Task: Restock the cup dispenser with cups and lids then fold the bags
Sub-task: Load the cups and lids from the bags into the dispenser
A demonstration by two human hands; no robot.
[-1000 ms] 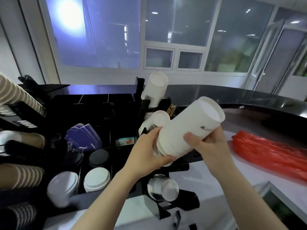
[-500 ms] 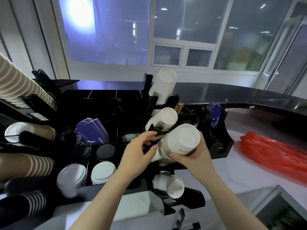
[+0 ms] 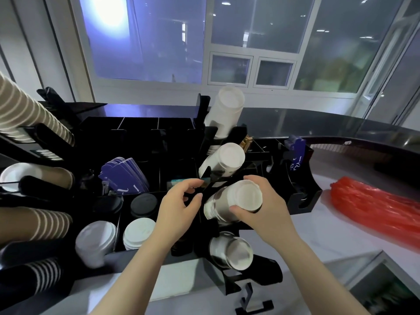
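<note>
A black tiered cup dispenser (image 3: pixel 302 196) stands mid-counter with several slanted slots. My right hand (image 3: pixel 268 208) grips a stack of white paper cups (image 3: pixel 229 201) that lies in the third slot from the top, bottoms toward me. My left hand (image 3: pixel 179 208) is just left of that stack, fingers curled at the slot's black divider and holding no cup. Other white cup stacks sit in the top slot (image 3: pixel 225 112), the second slot (image 3: pixel 225 162) and the bottom slot (image 3: pixel 231 251). White lids (image 3: pixel 138 233) and black lids (image 3: pixel 143 203) fill compartments to the left.
Striped brown cup stacks (image 3: pixel 29 114) stick out of a rack on the far left. A red bundle of plastic bags (image 3: pixel 375 210) lies on the white counter to the right. Blue sleeves (image 3: pixel 125 176) stand in the organizer. A glass-topped case (image 3: pixel 381 285) is at bottom right.
The cup stack has gone from held up in both hands down into the third dispenser slot. My left hand has let go of it and moved to the divider.
</note>
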